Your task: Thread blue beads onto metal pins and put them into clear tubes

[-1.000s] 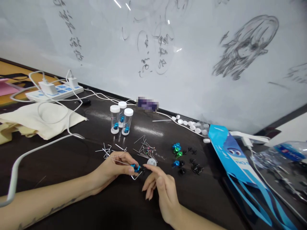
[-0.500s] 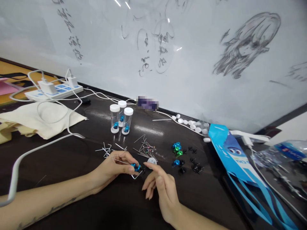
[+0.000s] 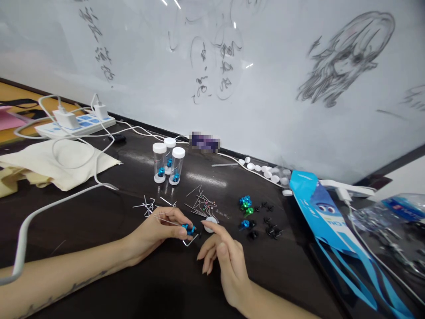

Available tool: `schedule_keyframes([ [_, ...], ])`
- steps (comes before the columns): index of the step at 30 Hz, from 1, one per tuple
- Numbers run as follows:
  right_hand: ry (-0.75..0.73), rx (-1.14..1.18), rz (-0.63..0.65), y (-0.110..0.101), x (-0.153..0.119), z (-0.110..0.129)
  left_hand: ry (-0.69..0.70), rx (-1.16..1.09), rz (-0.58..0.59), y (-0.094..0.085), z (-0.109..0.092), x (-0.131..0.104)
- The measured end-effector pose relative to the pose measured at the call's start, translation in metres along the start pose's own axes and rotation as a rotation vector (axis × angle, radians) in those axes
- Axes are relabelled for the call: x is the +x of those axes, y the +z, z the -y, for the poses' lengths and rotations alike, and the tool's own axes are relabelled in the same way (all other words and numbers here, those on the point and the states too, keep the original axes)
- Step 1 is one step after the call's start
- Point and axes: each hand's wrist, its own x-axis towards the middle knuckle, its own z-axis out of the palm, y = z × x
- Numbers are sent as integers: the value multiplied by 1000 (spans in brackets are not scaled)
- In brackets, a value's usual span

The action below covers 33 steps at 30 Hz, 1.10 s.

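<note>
Pinching the blue part [image 3: 188, 229] in the left hand [image 3: 161, 228] now, just left of the right hand [image 3: 229, 261] with fingers [image 3: 219, 232] parted, empty.

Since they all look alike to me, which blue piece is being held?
The blue piece pinched in the left hand; the other blue pieces lie on the table or inside the three capped tubes.
</note>
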Motion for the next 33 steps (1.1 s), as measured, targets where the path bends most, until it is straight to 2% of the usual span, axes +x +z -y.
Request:
schedule_keyframes([
  [33, -13, -15, 11, -1, -1, -1, -2, 12, -14, 2, -2, 0],
])
